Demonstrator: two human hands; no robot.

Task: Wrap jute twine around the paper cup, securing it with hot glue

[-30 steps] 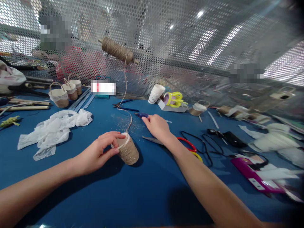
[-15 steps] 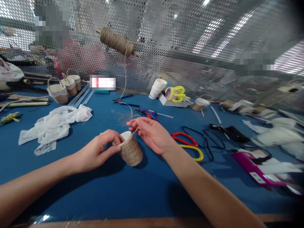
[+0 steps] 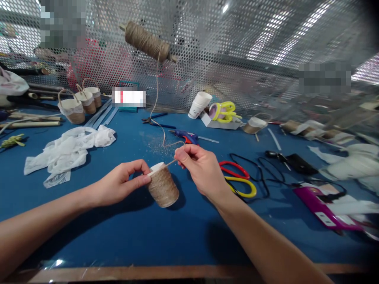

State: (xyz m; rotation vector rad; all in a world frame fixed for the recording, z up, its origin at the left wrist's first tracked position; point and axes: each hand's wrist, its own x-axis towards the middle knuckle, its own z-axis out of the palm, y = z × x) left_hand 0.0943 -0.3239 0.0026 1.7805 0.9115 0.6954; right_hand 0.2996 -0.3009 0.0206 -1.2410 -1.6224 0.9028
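A paper cup wrapped in brown twine [image 3: 164,187] is tilted above the blue table, its white rim toward the upper left. My left hand [image 3: 122,182] pinches that rim, thumb outside and fingers inside the cup. Between thumb and fingers, my right hand [image 3: 201,165] grips the twine [image 3: 171,162], held taut just right of the rim. Beyond the hand the strand runs slack over the table and rises to a twine spool [image 3: 146,40] hung on a rod at the mesh.
A blue glue gun [image 3: 187,136] lies behind my right hand; pliers [image 3: 155,119] lie left of it. Scissors with red and yellow handles [image 3: 241,186] sit to the right. White lace [image 3: 69,152] is heaped at left, before several small handled baskets [image 3: 72,111]. Stacked paper cups [image 3: 199,105] stand at the back.
My right hand has moved a little right, away from the cup, closing more tightly on the twine and drawing it straight. My left hand keeps its hold on the rim.
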